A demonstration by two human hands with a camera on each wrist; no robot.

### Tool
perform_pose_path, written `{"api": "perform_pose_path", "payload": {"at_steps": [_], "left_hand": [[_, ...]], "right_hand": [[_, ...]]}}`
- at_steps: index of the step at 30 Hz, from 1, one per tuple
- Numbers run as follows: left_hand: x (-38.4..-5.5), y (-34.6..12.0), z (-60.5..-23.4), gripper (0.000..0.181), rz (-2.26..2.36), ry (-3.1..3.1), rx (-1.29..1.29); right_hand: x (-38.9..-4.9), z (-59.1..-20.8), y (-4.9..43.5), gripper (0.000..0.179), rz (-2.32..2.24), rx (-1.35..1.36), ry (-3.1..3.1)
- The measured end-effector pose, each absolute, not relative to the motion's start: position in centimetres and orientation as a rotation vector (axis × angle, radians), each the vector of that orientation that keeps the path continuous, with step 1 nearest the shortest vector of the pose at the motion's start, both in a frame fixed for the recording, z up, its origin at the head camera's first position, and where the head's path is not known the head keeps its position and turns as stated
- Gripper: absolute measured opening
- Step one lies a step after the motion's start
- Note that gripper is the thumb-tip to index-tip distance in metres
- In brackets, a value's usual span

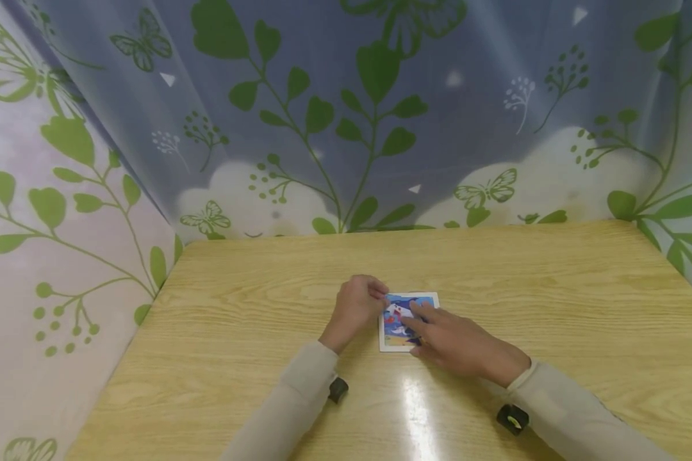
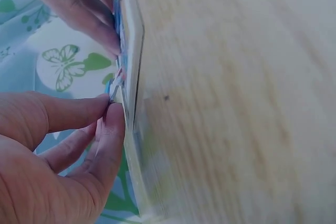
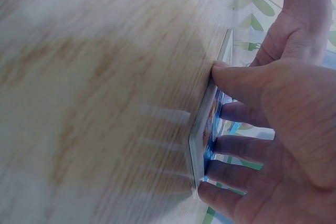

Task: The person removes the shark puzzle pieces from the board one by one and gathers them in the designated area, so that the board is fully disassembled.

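Note:
A small square picture board (image 1: 393, 349) with a white border lies flat on the table; its print shows a shark and blue sea. My left hand (image 1: 357, 306) is at the board's upper left. In the left wrist view, its thumb and forefinger pinch a small, thin puzzle piece (image 2: 113, 89), tilted against the board's face and mostly hidden by the fingertips. My right hand (image 1: 464, 342) rests over the board's right side. Seen from the right wrist, the fingers (image 3: 239, 148) lie extended on the picture and the thumb touches the near edge.
The wood-grain table (image 1: 236, 307) extends around the board on all sides. Behind it hangs a blue curtain (image 1: 467, 96) with green leaves and butterflies, and a pale patterned curtain (image 1: 11, 269) runs along the left edge. A small dark wrist camera (image 1: 513, 419) sits beneath the right sleeve.

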State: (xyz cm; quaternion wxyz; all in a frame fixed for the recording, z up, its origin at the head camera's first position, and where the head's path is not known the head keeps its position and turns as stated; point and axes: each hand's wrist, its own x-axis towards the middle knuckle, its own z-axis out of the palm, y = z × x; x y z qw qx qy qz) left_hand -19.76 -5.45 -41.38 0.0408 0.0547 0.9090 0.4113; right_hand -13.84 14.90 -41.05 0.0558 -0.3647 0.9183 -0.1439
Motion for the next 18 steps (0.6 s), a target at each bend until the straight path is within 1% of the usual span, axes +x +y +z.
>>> {"api": "perform_pose_path", "payload": {"at_steps": [9,18], "left_hand": [[-19.8,-6.3,-41.0,0.011,1.338,2.708,0.118],[-19.8,-8.6,-41.1,0.012,1.413,2.671,0.058]], "right_hand": [[-13.9,-41.2,14.9,0.052,-0.445,-1.101,2.791],[-13.8,-40.9,14.9,0.053,-0.453,-1.077,2.775]]}}
